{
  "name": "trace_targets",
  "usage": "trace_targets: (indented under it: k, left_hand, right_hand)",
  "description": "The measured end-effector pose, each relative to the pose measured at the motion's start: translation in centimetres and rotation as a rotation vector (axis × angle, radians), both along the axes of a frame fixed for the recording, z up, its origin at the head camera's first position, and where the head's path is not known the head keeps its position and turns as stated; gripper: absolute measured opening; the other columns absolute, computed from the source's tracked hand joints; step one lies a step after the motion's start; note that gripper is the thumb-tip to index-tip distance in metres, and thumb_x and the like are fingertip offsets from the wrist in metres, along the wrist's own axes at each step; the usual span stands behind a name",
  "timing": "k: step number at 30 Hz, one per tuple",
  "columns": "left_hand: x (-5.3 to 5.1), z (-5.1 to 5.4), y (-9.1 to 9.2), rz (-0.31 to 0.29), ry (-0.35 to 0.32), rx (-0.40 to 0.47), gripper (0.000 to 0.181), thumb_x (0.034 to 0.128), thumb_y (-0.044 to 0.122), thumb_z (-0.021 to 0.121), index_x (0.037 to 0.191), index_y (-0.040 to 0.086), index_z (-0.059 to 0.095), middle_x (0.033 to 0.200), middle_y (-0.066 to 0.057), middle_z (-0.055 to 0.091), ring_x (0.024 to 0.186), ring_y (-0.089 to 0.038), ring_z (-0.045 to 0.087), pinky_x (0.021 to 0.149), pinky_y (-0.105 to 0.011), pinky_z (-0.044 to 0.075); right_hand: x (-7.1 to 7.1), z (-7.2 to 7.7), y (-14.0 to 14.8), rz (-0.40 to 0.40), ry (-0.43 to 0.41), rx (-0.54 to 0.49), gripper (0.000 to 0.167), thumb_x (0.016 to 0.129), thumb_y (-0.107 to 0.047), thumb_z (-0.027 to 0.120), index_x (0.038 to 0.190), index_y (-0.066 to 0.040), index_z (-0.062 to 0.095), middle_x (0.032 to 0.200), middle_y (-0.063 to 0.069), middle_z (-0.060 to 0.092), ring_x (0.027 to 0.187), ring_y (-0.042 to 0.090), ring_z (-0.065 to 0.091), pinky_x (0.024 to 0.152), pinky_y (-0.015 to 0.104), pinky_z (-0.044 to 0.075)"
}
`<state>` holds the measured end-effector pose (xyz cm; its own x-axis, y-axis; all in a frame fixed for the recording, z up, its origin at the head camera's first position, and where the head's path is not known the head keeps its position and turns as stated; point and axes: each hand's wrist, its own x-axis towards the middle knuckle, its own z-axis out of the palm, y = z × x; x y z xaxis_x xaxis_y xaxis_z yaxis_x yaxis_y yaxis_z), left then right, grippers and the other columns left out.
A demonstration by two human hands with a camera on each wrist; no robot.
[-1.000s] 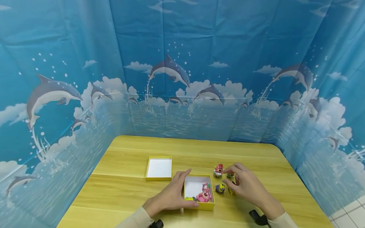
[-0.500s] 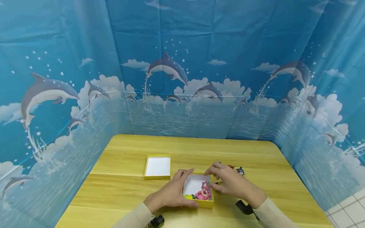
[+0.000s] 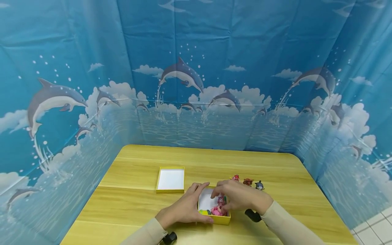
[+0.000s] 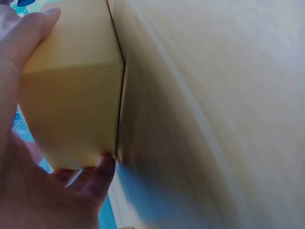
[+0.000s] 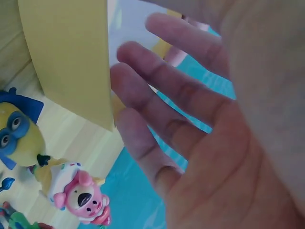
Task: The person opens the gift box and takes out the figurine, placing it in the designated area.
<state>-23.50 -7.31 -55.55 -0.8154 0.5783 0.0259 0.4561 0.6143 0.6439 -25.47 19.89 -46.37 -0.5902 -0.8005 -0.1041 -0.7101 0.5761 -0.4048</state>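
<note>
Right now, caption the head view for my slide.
Left hand gripping a yellow box of toys, right hand over it.

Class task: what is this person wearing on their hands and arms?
The left hand and right hand are gloveless, with a plain beige left sleeve and matching right sleeve. A black device shows by each sleeve.

My feed shows the right hand (image 3: 240,194) moved leftward across the right edge of the box (image 3: 219,220), its fingers (image 3: 217,190) now over the inside. I can see the grey figure (image 3: 259,185) that the hand hid a second ago.
</note>
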Motion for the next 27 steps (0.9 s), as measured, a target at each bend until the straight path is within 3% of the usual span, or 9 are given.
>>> trace_targets:
  k: [3, 7, 11, 14, 19, 27]
  left_hand:
    - [-0.1, -0.2, 0.0, -0.007, 0.002, 0.010, 0.130, 0.0883, 0.076, 0.093, 0.188, 0.028, 0.024, 0.167, -0.007, 0.048, 0.132, -0.015, 0.054, 0.109, -0.036, 0.058]
    - [-0.1, -0.3, -0.1, -0.010, 0.007, 0.015, 0.130, 0.0884, 0.076, 0.093, 0.187, 0.028, 0.024, 0.165, -0.006, 0.049, 0.130, -0.014, 0.053, 0.107, -0.033, 0.056]
    - [-0.1, -0.4, -0.1, -0.004, 0.011, 0.016, 0.130, 0.0880, 0.077, 0.093, 0.187, 0.028, 0.024, 0.164, -0.005, 0.049, 0.130, -0.013, 0.053, 0.107, -0.032, 0.056]
    - [-0.1, -0.4, 0.0, -0.006, 0.009, 0.020, 0.130, 0.0879, 0.076, 0.093, 0.187, 0.028, 0.024, 0.164, -0.005, 0.049, 0.130, -0.012, 0.053, 0.108, -0.032, 0.056]
    - [0.0, -0.3, 0.0, -0.007, 0.000, 0.024, 0.131, 0.0877, 0.075, 0.094, 0.188, 0.028, 0.024, 0.164, -0.005, 0.049, 0.130, -0.012, 0.053, 0.109, -0.032, 0.056]
    - [0.0, -0.2, -0.1, 0.003, -0.005, 0.032, 0.131, 0.0874, 0.075, 0.094, 0.187, 0.028, 0.024, 0.165, -0.005, 0.049, 0.130, -0.012, 0.053, 0.108, -0.031, 0.057]
  right_hand:
    - [-0.2, 0.0, -0.4, 0.008, -0.027, 0.025, 0.040, 0.095, -0.015, 0.100, 0.132, -0.018, 0.086, 0.132, -0.006, 0.083, 0.112, 0.011, 0.076, 0.095, 0.028, 0.065]
    - [-0.3, -0.1, -0.9, 0.020, -0.042, 0.054, 0.038, 0.092, -0.011, 0.101, 0.127, -0.018, 0.087, 0.120, -0.006, 0.085, 0.091, 0.002, 0.069, 0.082, 0.024, 0.060]
    - [-0.5, -0.4, -1.5, 0.041, -0.027, 0.094, 0.031, 0.093, -0.010, 0.098, 0.121, -0.022, 0.090, 0.101, -0.013, 0.082, 0.077, -0.004, 0.058, 0.085, 0.026, 0.049]
    - [-0.6, -0.7, -1.8, 0.056, -0.046, 0.109, 0.027, 0.095, -0.007, 0.096, 0.114, -0.025, 0.091, 0.093, -0.016, 0.079, 0.075, -0.006, 0.058, 0.088, 0.027, 0.044]
    - [-0.9, -1.0, -2.0, 0.087, -0.121, 0.087, 0.023, 0.097, 0.000, 0.091, 0.106, -0.022, 0.089, 0.092, -0.013, 0.079, 0.076, -0.004, 0.062, 0.075, 0.015, 0.052]
    - [-1.2, -1.0, -2.0, 0.100, -0.144, 0.077, 0.027, 0.098, 0.002, 0.088, 0.111, -0.021, 0.089, 0.093, -0.009, 0.079, 0.073, -0.003, 0.056, 0.067, 0.015, 0.048]
